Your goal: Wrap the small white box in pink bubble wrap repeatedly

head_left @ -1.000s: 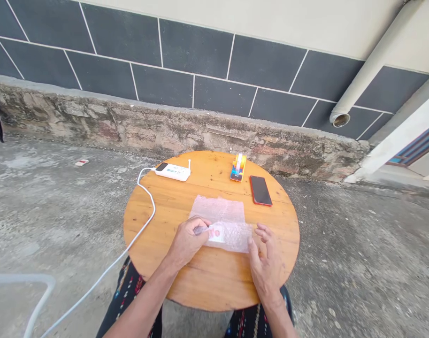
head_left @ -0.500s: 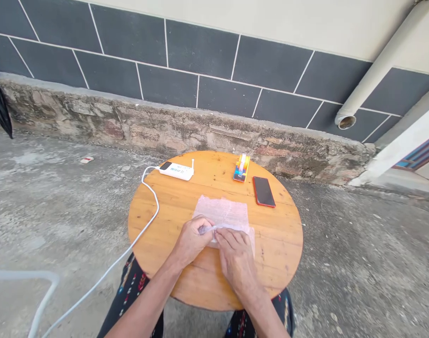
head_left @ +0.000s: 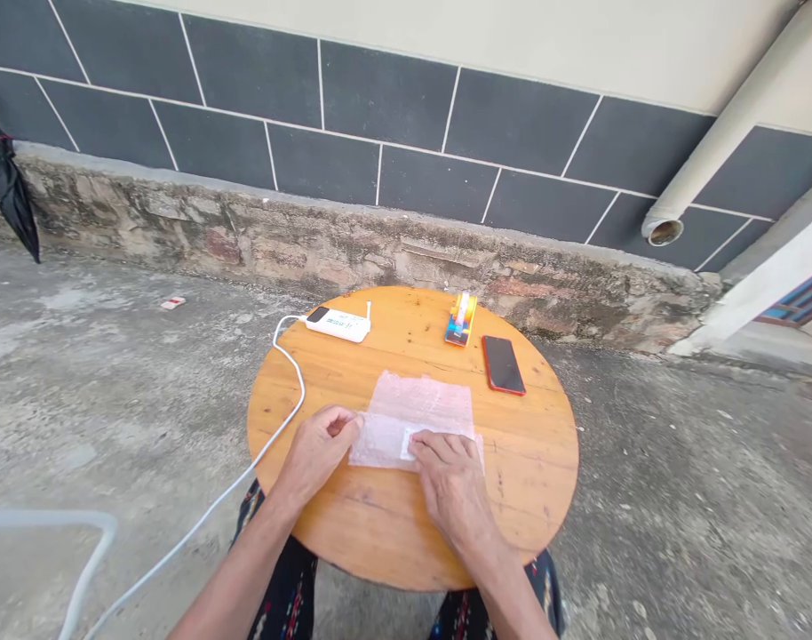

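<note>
Left to right: at the far edge, a closed black umbrella [head_left: 10, 182], tip down; then a small red-and-white scrap [head_left: 172, 303] on the concrete ground [head_left: 132, 400], well apart from the round wooden tabletop [head_left: 393, 524]. Next, a white cable [head_left: 254, 459] curving over the left side to a white device [head_left: 338, 324], dark at one end, lying near the far edge. Nearer in, left hand [head_left: 319, 449], fingers and thumb pinched on the far-left corner of the near strip of pinkish bubble wrap [head_left: 423, 400]. Wrap placed mid-tabletop, far part flat, near part overlapping as a strip. Within or on that strip (cannot tell which), a small white piece [head_left: 404, 443], right side covered. Over it, right hand [head_left: 451, 484], fingers extended and laid down; cannot tell of any grip by the thumb. Beyond, a tape dispenser [head_left: 460, 320], not in use, and just to its right a dark phone [head_left: 504, 364] in a red case, lying flat. Step in hand, as judged: arranging wrap around the white piece, early stage, no tape seen on it. For the next move, as judged: steady right-hand pressure on the piece, left corner drawn smooth, then folded over evenly without shifting the contents.
</note>
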A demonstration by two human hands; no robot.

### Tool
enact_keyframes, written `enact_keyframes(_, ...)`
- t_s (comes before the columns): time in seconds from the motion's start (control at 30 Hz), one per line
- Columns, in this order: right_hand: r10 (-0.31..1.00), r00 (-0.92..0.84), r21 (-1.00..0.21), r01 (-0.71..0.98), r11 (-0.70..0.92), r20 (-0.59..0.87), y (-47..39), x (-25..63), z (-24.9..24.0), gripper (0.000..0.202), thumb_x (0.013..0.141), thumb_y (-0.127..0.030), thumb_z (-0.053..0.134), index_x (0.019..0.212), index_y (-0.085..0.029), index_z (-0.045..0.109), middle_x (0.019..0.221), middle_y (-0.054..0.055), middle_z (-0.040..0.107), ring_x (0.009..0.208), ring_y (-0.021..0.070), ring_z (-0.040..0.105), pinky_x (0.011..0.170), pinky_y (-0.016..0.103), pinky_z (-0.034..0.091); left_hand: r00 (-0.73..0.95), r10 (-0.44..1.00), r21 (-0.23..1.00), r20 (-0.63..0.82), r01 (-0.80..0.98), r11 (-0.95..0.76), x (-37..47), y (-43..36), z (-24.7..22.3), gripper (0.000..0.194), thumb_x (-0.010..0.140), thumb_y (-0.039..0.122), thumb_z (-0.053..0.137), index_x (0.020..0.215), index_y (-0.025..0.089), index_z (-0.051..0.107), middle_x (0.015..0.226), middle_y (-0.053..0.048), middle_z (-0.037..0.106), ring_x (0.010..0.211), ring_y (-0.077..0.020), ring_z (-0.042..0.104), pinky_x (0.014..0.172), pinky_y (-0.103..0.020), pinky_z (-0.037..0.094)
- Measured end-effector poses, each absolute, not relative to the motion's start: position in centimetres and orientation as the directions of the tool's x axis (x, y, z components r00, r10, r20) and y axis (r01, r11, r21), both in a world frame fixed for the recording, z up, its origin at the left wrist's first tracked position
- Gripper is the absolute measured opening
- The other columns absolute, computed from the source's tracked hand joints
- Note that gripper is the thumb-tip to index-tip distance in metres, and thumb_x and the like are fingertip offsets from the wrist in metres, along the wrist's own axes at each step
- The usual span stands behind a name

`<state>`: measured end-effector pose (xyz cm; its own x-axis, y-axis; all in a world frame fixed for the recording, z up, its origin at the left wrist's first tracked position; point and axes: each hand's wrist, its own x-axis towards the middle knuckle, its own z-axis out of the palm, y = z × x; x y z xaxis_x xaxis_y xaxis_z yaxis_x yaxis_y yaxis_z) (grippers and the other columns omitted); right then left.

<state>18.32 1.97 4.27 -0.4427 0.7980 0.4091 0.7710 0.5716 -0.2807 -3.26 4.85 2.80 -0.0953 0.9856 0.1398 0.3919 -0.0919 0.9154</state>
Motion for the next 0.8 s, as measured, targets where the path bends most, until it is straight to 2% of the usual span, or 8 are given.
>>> enact_keyframes(0.07, 0.804, -0.439, -0.282, 0.776, 0.564, 0.400, 2.0, 18.3, 4.3, 0.026, 0.088, -0.008, 0.048, 0.107, -0.021, 0.060, 0.117, 0.002, 0.062, 0.097, 0.0199, 0.052, 0.084, 0.036, 0.033, -0.108, 0.992, 0.936, 0.068, 0.351, -0.026, -3.6, 4.1, 2.7, 0.029, 0.077, 0.044, 0.056, 0.083, 0.016, 0.063, 0.076, -0.003, 0.065, 0.069, -0.0163, 0.059, 0.062, -0.024, 0.047)
enact_keyframes(0.17, 0.809, -0.431, -0.275, 0.785, 0.555, 0.400, 2.1, 18.4, 4.3, 0.026, 0.088, -0.009, 0.049, 0.108, -0.022, 0.060, 0.121, 0.002, 0.061, 0.099, 0.0204, 0.051, 0.084, 0.036, 0.033, -0.017, 0.998, 0.946, -0.066, 0.318, 0.068, -3.5, 3.1, 2.7, 0.038, 0.076, 0.049, 0.056, 0.096, 0.016, 0.061, 0.078, -0.003, 0.064, 0.065, -0.0158, 0.060, 0.050, -0.022, 0.046)
enact_keyframes(0.23, 0.808, -0.429, -0.275, 0.786, 0.554, 0.404, 2.1, 18.4, 4.3, 0.026, 0.088, -0.009, 0.049, 0.108, -0.022, 0.061, 0.121, 0.002, 0.061, 0.099, 0.0203, 0.051, 0.084, 0.036, 0.033, 0.044, 0.988, 0.931, -0.150, 0.343, 0.126, -3.2, 2.7, 2.8, 0.039, 0.077, 0.051, 0.053, 0.094, 0.017, 0.060, 0.073, -0.001, 0.061, 0.059, -0.0151, 0.060, 0.042, -0.020, 0.043)
enact_keyframes(0.4, 0.808, -0.430, -0.284, 0.780, 0.557, 0.403, 2.1, 18.5, 4.3, 0.025, 0.088, -0.009, 0.049, 0.107, -0.022, 0.061, 0.120, 0.002, 0.062, 0.099, 0.0206, 0.051, 0.083, 0.036, 0.033, 0.065, 0.958, 0.862, -0.280, 0.457, 0.221, -2.9, 2.6, 3.0, 0.039, 0.079, 0.053, 0.048, 0.081, 0.016, 0.058, 0.062, 0.001, 0.056, 0.043, -0.0111, 0.055, 0.034, -0.018, 0.038)
enact_keyframes(0.5, 0.804, -0.433, -0.289, 0.774, 0.563, 0.407, 2.2, 18.5, 4.2, 0.025, 0.089, -0.009, 0.048, 0.106, -0.022, 0.061, 0.120, 0.002, 0.062, 0.098, 0.0208, 0.051, 0.083, 0.036, 0.033, 0.097, 0.923, 0.868, -0.372, 0.389, 0.309, -3.0, 2.4, 3.5, 0.042, 0.079, 0.056, 0.049, 0.086, 0.015, 0.057, 0.068, -0.001, 0.060, 0.046, -0.0111, 0.057, 0.037, -0.018, 0.041)
enact_keyframes(0.7, 0.803, -0.426, -0.309, 0.765, 0.566, 0.417, 2.3, 18.5, 4.1, 0.024, 0.088, -0.009, 0.049, 0.106, -0.021, 0.061, 0.119, 0.003, 0.063, 0.097, 0.0211, 0.052, 0.085, 0.037, 0.032, 0.091, 0.938, 0.933, -0.336, 0.169, 0.318, -2.5, 2.4, 4.2, 0.048, 0.073, 0.055, 0.058, 0.099, 0.015, 0.056, 0.097, -0.009, 0.061, 0.069, -0.0159, 0.066, 0.044, -0.019, 0.048)
enact_keyframes(0.8, 0.803, -0.424, -0.311, 0.764, 0.565, 0.418, 2.3, 18.6, 4.1, 0.024, 0.088, -0.009, 0.049, 0.104, -0.021, 0.062, 0.118, 0.003, 0.063, 0.097, 0.0210, 0.052, 0.085, 0.037, 0.032, 0.109, 0.938, 0.939, -0.328, 0.149, 0.310, -1.8, 2.7, 4.1, 0.047, 0.071, 0.051, 0.062, 0.099, 0.014, 0.058, 0.096, -0.009, 0.062, 0.068, -0.0150, 0.064, 0.042, -0.018, 0.047)
